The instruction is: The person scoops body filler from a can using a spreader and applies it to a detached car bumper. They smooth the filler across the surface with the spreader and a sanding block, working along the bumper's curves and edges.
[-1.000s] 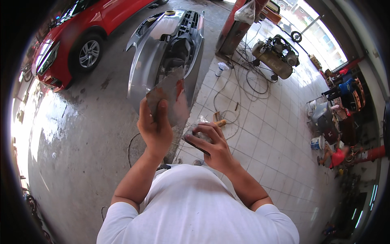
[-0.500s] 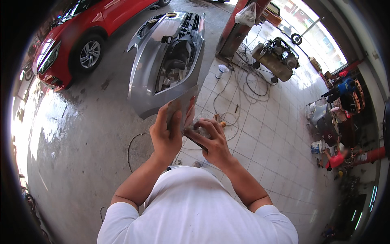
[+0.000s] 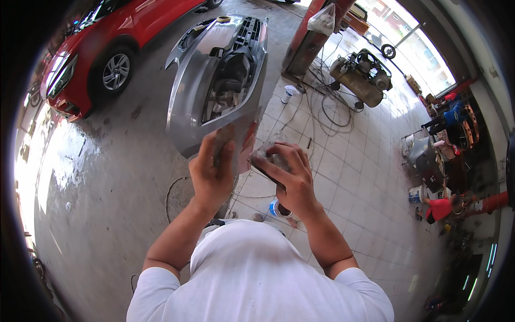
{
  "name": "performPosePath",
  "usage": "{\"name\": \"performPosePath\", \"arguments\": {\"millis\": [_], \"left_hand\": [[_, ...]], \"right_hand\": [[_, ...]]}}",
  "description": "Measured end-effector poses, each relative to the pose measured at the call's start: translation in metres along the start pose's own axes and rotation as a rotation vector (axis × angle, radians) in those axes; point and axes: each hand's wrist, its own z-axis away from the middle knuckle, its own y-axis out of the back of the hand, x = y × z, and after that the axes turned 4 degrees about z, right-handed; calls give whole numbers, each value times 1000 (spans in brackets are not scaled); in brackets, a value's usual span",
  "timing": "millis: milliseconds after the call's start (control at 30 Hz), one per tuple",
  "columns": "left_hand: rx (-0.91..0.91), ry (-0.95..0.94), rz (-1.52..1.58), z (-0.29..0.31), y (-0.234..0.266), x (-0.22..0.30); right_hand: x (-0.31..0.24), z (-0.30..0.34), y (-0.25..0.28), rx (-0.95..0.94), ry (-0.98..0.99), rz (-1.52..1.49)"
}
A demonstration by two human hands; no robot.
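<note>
In front of me, my left hand (image 3: 211,169) grips a thin grey sheet (image 3: 241,153) with its thumb on the near face. A reddish-pink patch (image 3: 249,137) shows along the sheet's right side. To the right, my right hand (image 3: 294,174) is closed around a dark, straight-edged flat piece (image 3: 266,173), whose exact kind I cannot make out. Crumpled clear plastic (image 3: 274,140) shows by its fingers. The two hands are slightly apart. Just beyond them lies a silver-grey car bumper (image 3: 185,102), partly hidden by my left hand and the sheet.
A red car (image 3: 91,64) stands far left. Behind the bumper's right side rises a red post (image 3: 300,51), with an air compressor (image 3: 359,78) and loose hoses (image 3: 335,115) nearby. A blue-white can (image 3: 276,208) sits below my right hand. A person in red (image 3: 442,209) is far right.
My right hand has shifted right and away from the sheet, widening the gap. My left hand has moved slightly left with the sheet. The blue-white can has come into sight.
</note>
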Motion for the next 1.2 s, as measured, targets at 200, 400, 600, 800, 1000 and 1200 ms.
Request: {"name": "performPosePath", "arguments": {"millis": [200,400,600,800,1000,1200], "left_hand": [[147,-6,101,0,-1,-14],[230,510,704,-8,-6,4],[65,624,672,23,-6,-6],[-184,123,50,31,-14,-13],[-45,57,22,12,-15,-14],[178,308,425,-7,-16,-18]], "right_hand": [[5,26,-33,-133,75,-77],[-21,13,-29,261,174,-543],[59,40,-25,-226,-28,161],[11,28,-13,-133,-49,9],[10,46,-30,-197,-56,-124],[-17,12,-8,141,139,-461]]}}
